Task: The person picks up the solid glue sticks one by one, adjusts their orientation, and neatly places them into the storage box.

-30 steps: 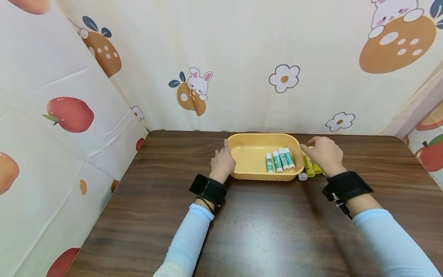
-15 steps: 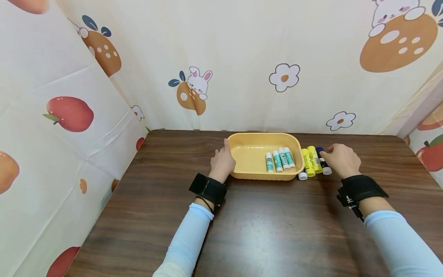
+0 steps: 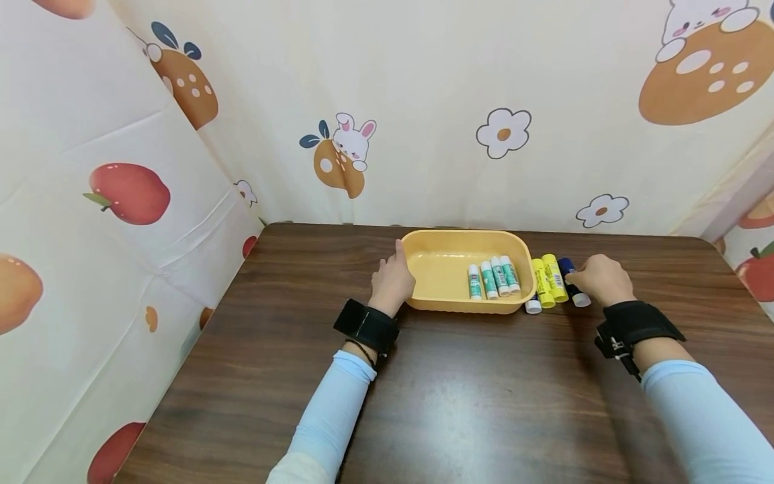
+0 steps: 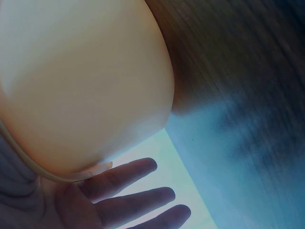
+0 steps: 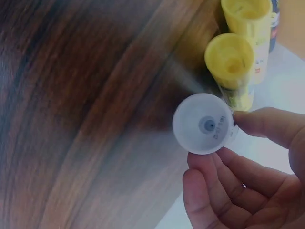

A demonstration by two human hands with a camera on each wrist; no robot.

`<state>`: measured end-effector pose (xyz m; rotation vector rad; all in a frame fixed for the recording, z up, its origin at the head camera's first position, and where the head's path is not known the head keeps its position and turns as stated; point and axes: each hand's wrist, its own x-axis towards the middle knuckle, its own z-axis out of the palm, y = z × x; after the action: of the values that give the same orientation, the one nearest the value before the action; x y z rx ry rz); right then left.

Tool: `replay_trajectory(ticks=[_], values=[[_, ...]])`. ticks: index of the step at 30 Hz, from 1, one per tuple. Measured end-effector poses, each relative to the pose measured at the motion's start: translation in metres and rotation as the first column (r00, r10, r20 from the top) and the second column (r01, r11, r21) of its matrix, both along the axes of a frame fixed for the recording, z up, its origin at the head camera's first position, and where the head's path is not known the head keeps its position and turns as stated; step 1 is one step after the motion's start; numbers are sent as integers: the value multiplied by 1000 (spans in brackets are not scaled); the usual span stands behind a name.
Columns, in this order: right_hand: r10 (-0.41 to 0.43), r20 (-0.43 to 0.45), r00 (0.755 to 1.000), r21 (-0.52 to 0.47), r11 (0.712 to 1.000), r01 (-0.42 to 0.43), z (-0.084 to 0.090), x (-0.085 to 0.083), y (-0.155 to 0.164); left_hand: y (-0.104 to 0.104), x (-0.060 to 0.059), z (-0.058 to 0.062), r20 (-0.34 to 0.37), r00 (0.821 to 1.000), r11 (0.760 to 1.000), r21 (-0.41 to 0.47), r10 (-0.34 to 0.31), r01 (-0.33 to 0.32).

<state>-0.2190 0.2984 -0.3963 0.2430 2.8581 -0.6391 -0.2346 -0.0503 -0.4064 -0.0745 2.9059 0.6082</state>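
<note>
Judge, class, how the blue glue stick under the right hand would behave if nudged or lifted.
The blue stick is a smooth cylinder lying on its side on the table, so a sideways nudge would probably roll it. It looks small and plastic, so likely light and stiff. The right hand pinches its white cap; that cap might pull off.

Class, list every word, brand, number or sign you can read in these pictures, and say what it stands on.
Nothing can be quoted.
Green-and-white glue sticks in the yellow tray: label print too small.
Yellow glue sticks: dark print too small; blurred in the wrist view.
White cap pinched by the right hand: tiny embossed marks, unreadable.
</note>
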Motion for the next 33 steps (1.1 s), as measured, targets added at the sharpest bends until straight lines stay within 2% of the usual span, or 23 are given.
replay_trajectory(ticks=[2,9,17,26,33], values=[[3,-3,1000,8,1000,-3,4,1,2,1,-1,1,0,1000,1000,4,-6,6],[-14,-93,996,-15,1000,13,13,5,1,1,-2,2,-9,1000,1000,-5,3,-3],[5,-115,993,-70,997,-13,23,9,-7,1,-1,0,10,1000,1000,4,0,0],[14,-113,993,-147,989,-30,47,7,-38,1,-2,-1,6,1000,1000,3,6,-6],[33,-112,993,-191,980,-55,51,6,-63,2,-1,-1,3,1000,1000,2,1,-1]])
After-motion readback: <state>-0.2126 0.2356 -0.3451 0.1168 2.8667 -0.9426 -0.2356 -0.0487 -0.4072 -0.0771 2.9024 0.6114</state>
